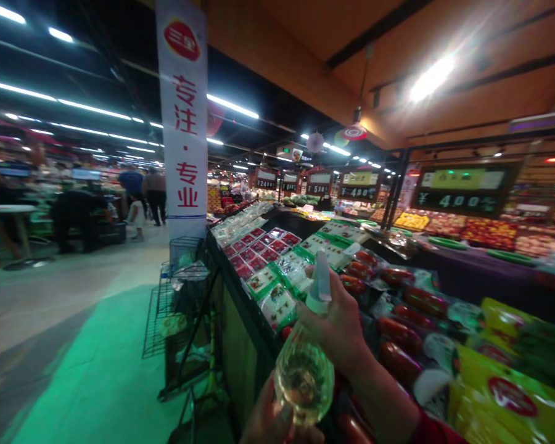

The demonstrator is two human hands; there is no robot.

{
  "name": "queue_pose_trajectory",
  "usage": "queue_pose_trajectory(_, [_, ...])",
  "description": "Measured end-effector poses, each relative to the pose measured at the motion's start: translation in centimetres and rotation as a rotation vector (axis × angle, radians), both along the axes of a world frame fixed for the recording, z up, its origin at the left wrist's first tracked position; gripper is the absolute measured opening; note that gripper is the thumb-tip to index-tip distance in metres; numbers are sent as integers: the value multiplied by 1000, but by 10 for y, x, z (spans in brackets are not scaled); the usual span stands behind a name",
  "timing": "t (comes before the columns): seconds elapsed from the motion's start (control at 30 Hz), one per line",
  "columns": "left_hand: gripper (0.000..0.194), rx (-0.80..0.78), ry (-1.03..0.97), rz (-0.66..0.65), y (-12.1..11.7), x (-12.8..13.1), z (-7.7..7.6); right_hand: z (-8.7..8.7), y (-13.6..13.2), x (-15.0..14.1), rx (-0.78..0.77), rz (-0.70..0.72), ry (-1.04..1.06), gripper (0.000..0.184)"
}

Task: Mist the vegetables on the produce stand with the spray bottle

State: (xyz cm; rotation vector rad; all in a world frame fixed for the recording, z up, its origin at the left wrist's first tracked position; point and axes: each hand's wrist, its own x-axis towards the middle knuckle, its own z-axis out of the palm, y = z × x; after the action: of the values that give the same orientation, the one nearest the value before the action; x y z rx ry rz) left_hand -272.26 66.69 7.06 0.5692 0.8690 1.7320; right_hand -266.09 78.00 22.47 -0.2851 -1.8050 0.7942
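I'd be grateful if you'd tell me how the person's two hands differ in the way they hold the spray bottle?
The right hand is wrapped around the neck of the spray bottle, just under its white nozzle, while the left hand cups the round base from below. The right hand shows fully, with a red sleeve behind it; the left hand is cut off by the picture's lower edge. Both hands are bare and touch the same clear bottle.

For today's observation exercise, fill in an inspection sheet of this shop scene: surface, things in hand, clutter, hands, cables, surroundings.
Surface: dark display counter stocked with packaged goods.
Things in hand: clear spray bottle with pale liquid, white trigger head on top.
Clutter: red and green packs, red sausages, yellow bags.
Hands: right hand grips the bottle neck; left hand supports its base.
Cables: nothing seen.
Surroundings: wire rack, white banner, price signs, shoppers far left.
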Motion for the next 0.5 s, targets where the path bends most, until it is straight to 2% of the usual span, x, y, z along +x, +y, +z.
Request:
queue_pose_trajectory(0.13, [143, 39, -69, -21, 10, 8, -7, 2, -1, 27, -14, -99, 13, 27])
queue_pose_trajectory(0.2, [141, 76, -92, -50, 14, 14, -13, 0, -2, 41, -24, -148, 31, 26])
queue_pose_trajectory(0.27, [120, 126, -98, -63, 17, 18, -19, -1, -5, 55, -27, -211, 37, 35])
queue_pose_trajectory(0.37, [71, 230, -119, -58, 19, 26, -24, -2, -10, 73, -31, -340, 26, 48])
queue_pose_trajectory(0.4, [61, 261, -134, -66, 19, 29, -24, -2, -12, 79, -30, -379, 29, 48])
queue_pose_trajectory(0.5, [56, 318, -172, -136, 21, 41, -15, 0, -18, 97, -37, -491, 57, 39])
